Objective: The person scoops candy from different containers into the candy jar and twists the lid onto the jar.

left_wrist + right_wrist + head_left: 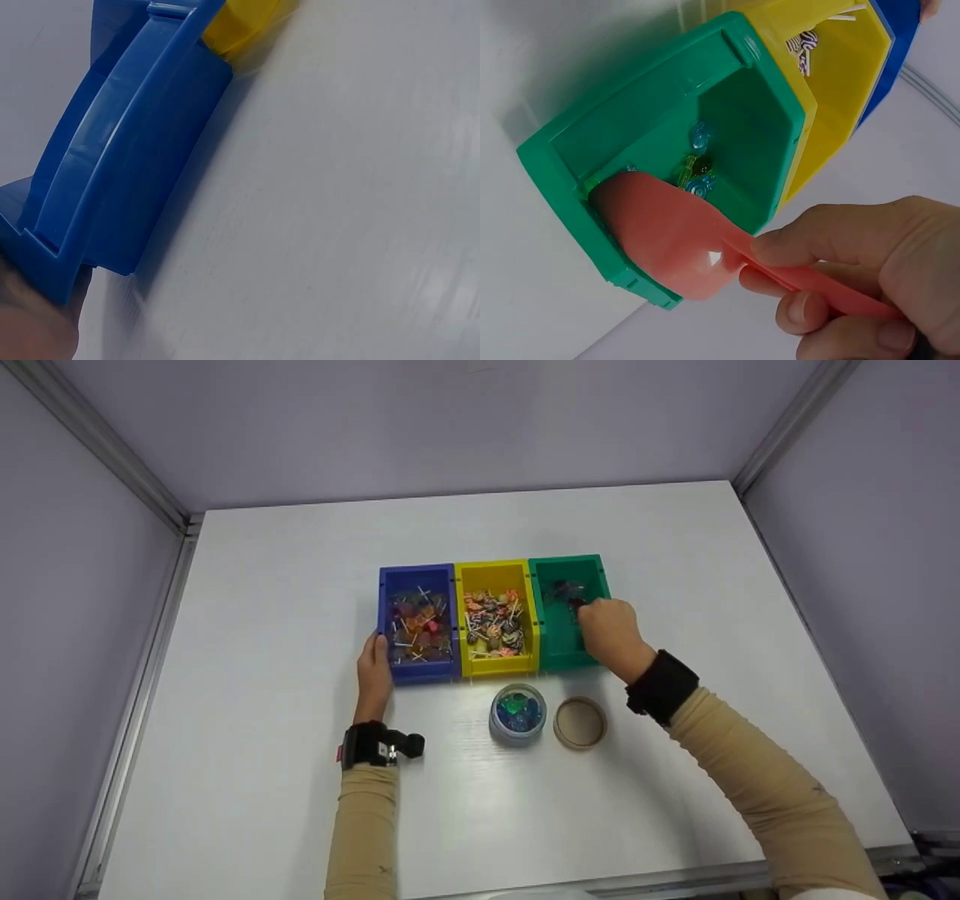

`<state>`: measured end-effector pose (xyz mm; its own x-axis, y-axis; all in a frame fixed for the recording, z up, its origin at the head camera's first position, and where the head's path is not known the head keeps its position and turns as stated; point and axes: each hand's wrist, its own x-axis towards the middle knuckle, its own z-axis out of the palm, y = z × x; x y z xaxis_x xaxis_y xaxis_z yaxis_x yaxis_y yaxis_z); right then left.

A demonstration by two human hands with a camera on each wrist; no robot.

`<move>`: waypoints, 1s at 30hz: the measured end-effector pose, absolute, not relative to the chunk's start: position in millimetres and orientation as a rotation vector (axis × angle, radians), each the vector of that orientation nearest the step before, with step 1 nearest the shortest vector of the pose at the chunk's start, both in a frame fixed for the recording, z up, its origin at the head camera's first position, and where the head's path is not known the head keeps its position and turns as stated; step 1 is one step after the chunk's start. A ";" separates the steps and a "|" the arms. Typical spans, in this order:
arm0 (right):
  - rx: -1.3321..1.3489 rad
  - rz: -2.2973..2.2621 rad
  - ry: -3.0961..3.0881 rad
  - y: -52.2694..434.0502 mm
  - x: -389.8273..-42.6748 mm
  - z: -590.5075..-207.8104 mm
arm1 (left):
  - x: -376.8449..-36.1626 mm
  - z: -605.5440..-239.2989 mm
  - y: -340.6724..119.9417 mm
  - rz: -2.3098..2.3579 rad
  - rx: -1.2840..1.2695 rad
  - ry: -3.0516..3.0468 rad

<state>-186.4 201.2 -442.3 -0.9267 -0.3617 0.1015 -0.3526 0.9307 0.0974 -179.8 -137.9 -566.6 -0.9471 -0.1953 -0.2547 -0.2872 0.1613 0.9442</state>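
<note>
We note the right hand pinching the handle of a red scoop, whose bowl sits over the near rim of the green bin, at 12 o'clock from the hand. A few wrapped candies lie on that bin's floor. The left hand rests with straight fingers against the blue bin at its 8 o'clock corner. On the desk, a small jar and lid sit at 6 o'clock from the yellow bin.

Blue bin at nine o'clock, yellow bin centre, green bin at three. Spoon is coral pink; table white; sleeves tan.
</note>
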 end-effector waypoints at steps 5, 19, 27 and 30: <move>0.502 -0.097 -2.957 198.2 -190.3 -454.6 | -179.5 -566.9 -136.6 1.935 -0.474 2.335; 0.344 0.085 -3.097 206.7 -197.6 -456.2 | -180.7 -567.4 -138.3 1.947 -0.478 2.362; 0.060 0.182 -3.329 200.4 -199.3 -439.3 | -180.2 -566.5 -138.4 1.934 -0.487 2.368; -0.014 0.188 -3.378 200.5 -200.4 -439.7 | -179.4 -566.6 -138.1 1.927 -0.486 2.372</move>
